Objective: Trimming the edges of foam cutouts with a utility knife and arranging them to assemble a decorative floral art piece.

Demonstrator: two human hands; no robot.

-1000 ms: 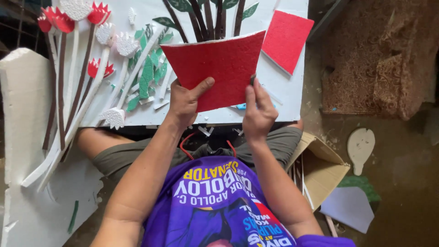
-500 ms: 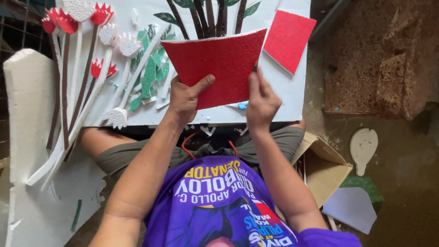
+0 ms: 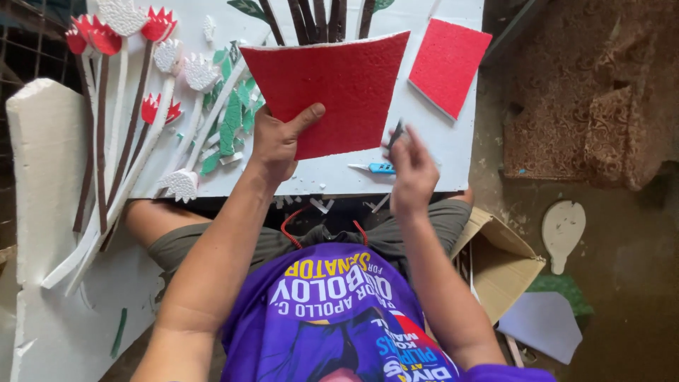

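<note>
My left hand (image 3: 278, 143) grips the lower left edge of a large red foam sheet (image 3: 332, 88) and holds it tilted above a white foam board (image 3: 453, 145) on my lap. My right hand (image 3: 411, 168) is just off the sheet's lower right corner, pinching a small dark tool (image 3: 395, 134) whose kind I cannot tell. A small blue cutter (image 3: 380, 168) lies on the board under that hand. A second, smaller red foam sheet (image 3: 448, 65) lies on the board to the right.
Foam flowers with red and white heads (image 3: 120, 25) and long stems lie on the board's left, with green leaf pieces (image 3: 232, 120). A white foam slab (image 3: 42, 163) stands at left. A cardboard box (image 3: 498, 262) and a white cutout (image 3: 564, 230) sit on the floor at right.
My right hand has come off the red sheet's lower right edge and now holds a small dark tool beside it. The left hand keeps its grip on the sheet.
</note>
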